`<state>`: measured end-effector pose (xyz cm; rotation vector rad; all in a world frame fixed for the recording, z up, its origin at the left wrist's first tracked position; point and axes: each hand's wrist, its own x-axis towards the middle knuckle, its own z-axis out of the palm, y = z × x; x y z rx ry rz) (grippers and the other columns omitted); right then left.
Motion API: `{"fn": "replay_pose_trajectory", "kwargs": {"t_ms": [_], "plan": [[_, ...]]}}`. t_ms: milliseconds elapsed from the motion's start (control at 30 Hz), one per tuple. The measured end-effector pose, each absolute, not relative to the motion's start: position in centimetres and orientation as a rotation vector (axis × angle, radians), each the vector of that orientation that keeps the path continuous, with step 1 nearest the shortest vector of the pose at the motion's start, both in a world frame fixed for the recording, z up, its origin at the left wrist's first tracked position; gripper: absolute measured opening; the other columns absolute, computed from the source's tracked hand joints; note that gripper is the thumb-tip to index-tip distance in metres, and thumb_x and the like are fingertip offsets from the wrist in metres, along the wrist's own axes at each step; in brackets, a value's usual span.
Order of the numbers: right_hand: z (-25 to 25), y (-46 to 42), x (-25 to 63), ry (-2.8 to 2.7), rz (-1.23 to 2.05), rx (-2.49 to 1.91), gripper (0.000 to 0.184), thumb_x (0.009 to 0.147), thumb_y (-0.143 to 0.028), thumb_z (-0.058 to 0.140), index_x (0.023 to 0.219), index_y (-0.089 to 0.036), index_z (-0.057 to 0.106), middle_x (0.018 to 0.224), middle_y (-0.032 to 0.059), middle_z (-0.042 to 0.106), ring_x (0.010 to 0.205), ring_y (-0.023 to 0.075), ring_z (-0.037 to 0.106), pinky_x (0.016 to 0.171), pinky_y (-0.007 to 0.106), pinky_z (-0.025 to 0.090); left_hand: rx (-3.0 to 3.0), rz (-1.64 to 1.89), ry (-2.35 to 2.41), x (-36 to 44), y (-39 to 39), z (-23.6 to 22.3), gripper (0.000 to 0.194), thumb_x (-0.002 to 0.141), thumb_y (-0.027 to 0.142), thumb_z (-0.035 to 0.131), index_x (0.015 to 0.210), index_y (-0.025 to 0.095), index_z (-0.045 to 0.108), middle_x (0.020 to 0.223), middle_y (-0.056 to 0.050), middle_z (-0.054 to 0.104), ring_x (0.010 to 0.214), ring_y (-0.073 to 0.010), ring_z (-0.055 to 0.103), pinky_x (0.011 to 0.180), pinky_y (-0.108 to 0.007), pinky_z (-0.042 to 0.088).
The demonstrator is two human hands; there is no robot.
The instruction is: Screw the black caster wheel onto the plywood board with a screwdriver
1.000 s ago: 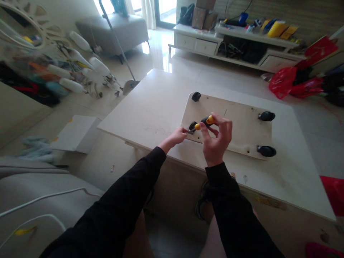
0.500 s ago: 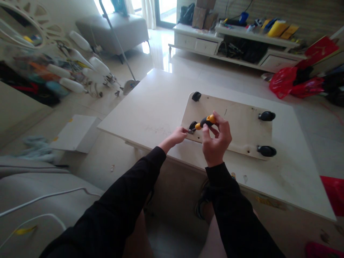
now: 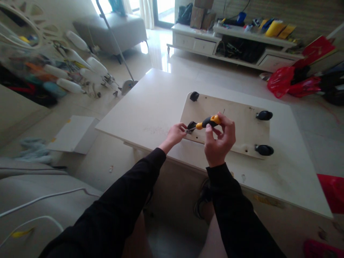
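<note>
My right hand (image 3: 220, 140) is closed round the yellow and black handle of a screwdriver (image 3: 210, 122), which is tilted, its shaft pointing left and slightly down. The tip reaches the foot of a black caster wheel (image 3: 192, 126) at the near left corner of a pale wooden board (image 3: 228, 130). Beside that tip, the fingers of my left hand (image 3: 177, 133) are pinched together at the board's corner; what they hold is too small to make out. Three other casters stand at the board's remaining corners, one of them at the far left (image 3: 194, 96).
Under the board is a white table (image 3: 139, 104). A white box (image 3: 77, 134) lies on the floor to the left, near several white rollers (image 3: 70, 85). Red plastic bags (image 3: 282, 80) sit beyond the table's right side, and a low white cabinet (image 3: 199, 44) stands behind.
The screwdriver handle and my right hand have shifted slightly right relative to the board. My left fingers have changed their bend at the corner. The whole view has drifted a little.
</note>
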<state>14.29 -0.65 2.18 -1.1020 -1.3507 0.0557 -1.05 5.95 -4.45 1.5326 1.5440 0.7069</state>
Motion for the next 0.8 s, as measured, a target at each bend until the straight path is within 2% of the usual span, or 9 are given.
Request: {"fn": "replay_pose_trajectory", "kwargs": {"t_ms": [267, 433, 667, 800], "plan": [[2.3, -0.5, 15.0, -1.201, 0.171, -1.101, 0.042, 0.090, -0.022, 0.067, 0.132, -0.030, 0.066, 0.125, 0.0048, 0.070, 0.109, 0.0172, 0.072, 0.073, 0.026, 0.068, 1.641, 0.736, 1.559, -1.4, 6.1, -4.4, 0.010, 0.083, 0.010, 0.078, 0.090, 0.017, 0.079, 0.086, -0.005, 0.077, 0.075, -0.0147, 0.066, 0.071, -0.026, 0.049], [2.6, -0.5, 14.9, -1.136, 0.221, -1.101, 0.041, 0.089, -0.021, 0.068, 0.129, -0.028, 0.067, 0.125, 0.0064, 0.071, 0.109, 0.0182, 0.072, 0.072, 0.025, 0.067, 1.708, 0.704, 1.600, -2.0, 6.1, -4.1, 0.004, 0.084, 0.016, 0.078, 0.087, 0.017, 0.080, 0.085, -0.005, 0.078, 0.074, -0.0148, 0.067, 0.073, -0.026, 0.049], [2.9, -0.1, 15.2, -1.026, 0.225, -1.083, 0.040, 0.087, -0.019, 0.070, 0.125, -0.026, 0.068, 0.125, 0.0079, 0.069, 0.110, 0.0201, 0.071, 0.077, 0.031, 0.069, 1.663, 0.567, 1.919, -8.3, 8.0, -4.8, 0.010, 0.085, 0.023, 0.076, 0.092, 0.019, 0.083, 0.095, -0.008, 0.082, 0.082, -0.0196, 0.072, 0.077, -0.029, 0.052], [3.0, -0.1, 15.6, -1.013, 0.266, -1.112, 0.040, 0.086, -0.020, 0.071, 0.126, -0.026, 0.069, 0.124, 0.0072, 0.070, 0.108, 0.0189, 0.071, 0.074, 0.029, 0.068, 1.474, 0.509, 2.156, -13.6, 8.5, -5.6, 0.016, 0.084, 0.022, 0.074, 0.096, 0.017, 0.084, 0.104, -0.010, 0.083, 0.094, -0.0227, 0.076, 0.080, -0.027, 0.054]]}}
